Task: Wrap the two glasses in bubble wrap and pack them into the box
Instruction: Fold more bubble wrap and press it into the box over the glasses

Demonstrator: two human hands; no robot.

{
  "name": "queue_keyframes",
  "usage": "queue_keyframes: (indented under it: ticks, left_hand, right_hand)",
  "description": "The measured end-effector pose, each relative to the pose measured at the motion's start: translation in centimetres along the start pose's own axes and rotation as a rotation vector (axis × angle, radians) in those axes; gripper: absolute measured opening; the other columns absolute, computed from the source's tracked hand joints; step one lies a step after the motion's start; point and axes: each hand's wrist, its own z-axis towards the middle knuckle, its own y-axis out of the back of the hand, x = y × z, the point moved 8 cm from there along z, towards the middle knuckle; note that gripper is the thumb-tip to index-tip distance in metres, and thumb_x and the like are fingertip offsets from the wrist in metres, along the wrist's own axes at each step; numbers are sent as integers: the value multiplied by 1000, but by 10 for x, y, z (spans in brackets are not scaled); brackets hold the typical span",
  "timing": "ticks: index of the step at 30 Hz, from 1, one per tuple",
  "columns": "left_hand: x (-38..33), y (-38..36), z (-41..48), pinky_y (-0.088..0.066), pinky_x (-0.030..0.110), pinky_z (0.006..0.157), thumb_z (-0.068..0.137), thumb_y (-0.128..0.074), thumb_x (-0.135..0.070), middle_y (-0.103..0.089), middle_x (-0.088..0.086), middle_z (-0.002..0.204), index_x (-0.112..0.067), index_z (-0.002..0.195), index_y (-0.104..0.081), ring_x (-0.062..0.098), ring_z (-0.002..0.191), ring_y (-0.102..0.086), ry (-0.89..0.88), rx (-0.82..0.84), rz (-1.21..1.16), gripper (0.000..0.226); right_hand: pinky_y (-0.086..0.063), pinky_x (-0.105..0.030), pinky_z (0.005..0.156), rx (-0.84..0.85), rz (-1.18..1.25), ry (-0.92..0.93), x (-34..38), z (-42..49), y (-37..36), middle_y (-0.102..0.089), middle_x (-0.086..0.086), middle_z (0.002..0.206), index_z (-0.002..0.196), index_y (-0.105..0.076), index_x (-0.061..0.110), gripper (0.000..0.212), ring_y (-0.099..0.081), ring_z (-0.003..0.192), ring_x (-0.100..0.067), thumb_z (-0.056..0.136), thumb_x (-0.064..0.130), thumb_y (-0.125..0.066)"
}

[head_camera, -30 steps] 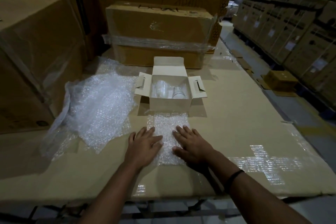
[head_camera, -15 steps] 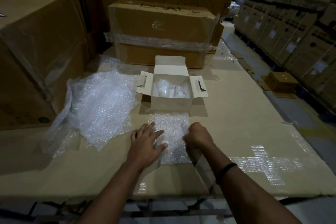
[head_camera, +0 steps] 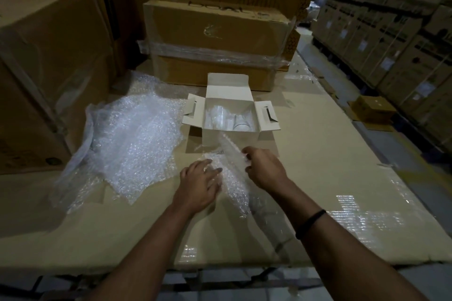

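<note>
Warehouse aisle, stacked cartons (head_camera: 215,32) behind; cardboard-covered work surface (head_camera: 330,178). Small white box (head_camera: 230,140), flaps spread, set just beyond the hands; both glasses (head_camera: 220,117) are seen inside it, unwrapped. One bubble wrap sheet (head_camera: 232,186) is pinched at its right edge by the right hand (head_camera: 265,166) and raised, while it is pinned down by the straight fingers of the left hand (head_camera: 198,183), apparently to stop it sliding. Spare bubble wrap pile (head_camera: 132,142) is kept at left.

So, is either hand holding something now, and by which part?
The right hand grips the bubble wrap sheet by its lifted right edge. The left hand only rests on the sheet's left part.
</note>
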Motion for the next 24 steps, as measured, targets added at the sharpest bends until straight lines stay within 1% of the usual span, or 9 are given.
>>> queue_keyframes:
  ticks: [2, 6, 9, 12, 15, 17, 19, 21, 24]
  left_hand:
    - [9, 12, 2, -24, 44, 107, 91, -58, -33, -50, 3, 141, -26, 128, -62, 25, 132, -39, 95, -158, -125, 38]
    - [14, 20, -3, -32, 49, 103, 83, -64, -5, -50, 6, 139, -23, 136, -54, 30, 128, -42, 136, -247, -112, 57]
    - [12, 19, -3, -31, 50, 104, 82, -60, -4, -39, 5, 148, -28, 143, -45, 29, 131, -35, 120, -212, -43, 67]
    - [14, 17, -2, -29, 52, 106, 89, -56, -11, -36, 6, 151, -28, 142, -48, 31, 134, -33, 136, -192, 27, 56]
    - [16, 7, 0, -23, 50, 108, 95, -51, -21, -36, 6, 153, -33, 135, -56, 31, 138, -29, 156, -94, 107, 42]
    - [17, 1, 1, -19, 47, 109, 97, -47, -25, -35, 4, 154, -35, 133, -57, 29, 140, -25, 155, -55, 147, 38]
    - [17, 0, 2, -19, 45, 108, 98, -46, -26, -35, 2, 154, -36, 133, -57, 27, 139, -25, 146, -58, 155, 38]
    - [16, 0, 2, -18, 44, 108, 98, -45, -27, -33, 1, 155, -36, 134, -55, 25, 140, -24, 139, -55, 155, 38]
    - [17, 1, 3, -20, 45, 108, 98, -46, -25, -34, 2, 155, -34, 134, -55, 25, 139, -25, 130, -71, 130, 39]
  right_hand:
    - [-53, -40, 84, 46, -59, 44, 15, -9, -11, -67, -9, 116, 131, -54, 17, 47, -61, 105, -29, 87, 2, -57]
    - [-51, -44, 80, 128, -104, 156, 38, -24, -41, -64, -17, 106, 123, -56, 8, 37, -59, 99, -36, 87, 9, -56]
    - [-49, -45, 67, 121, -102, 253, 44, -32, -57, -64, -22, 88, 102, -63, -1, 21, -61, 85, -41, 85, 12, -60]
    - [-49, -42, 71, 106, -139, 304, 47, -31, -52, -67, -17, 93, 102, -66, 4, 27, -60, 87, -38, 93, 28, -56]
    - [-48, -39, 62, -57, -176, 399, 48, -36, -38, -68, -10, 91, 92, -66, 10, 21, -62, 79, -36, 89, 29, -59]
    - [-52, -42, 76, 31, -189, 365, 38, -41, -51, -64, -14, 121, 114, -62, 12, 45, -62, 103, -37, 86, 46, -58]
    - [-34, -47, 107, 214, -209, 291, 21, -48, -74, -32, -12, 156, 146, -37, 14, 79, -35, 140, -32, 91, 69, -22]
    - [-13, -44, 118, 288, -185, 237, 12, -54, -80, -10, -4, 164, 155, -17, 20, 96, -10, 150, -24, 79, 74, 8]
    - [-12, -44, 118, 232, -126, 201, 11, -54, -71, -11, -5, 163, 154, -19, 19, 92, -11, 150, -24, 83, 74, 3]
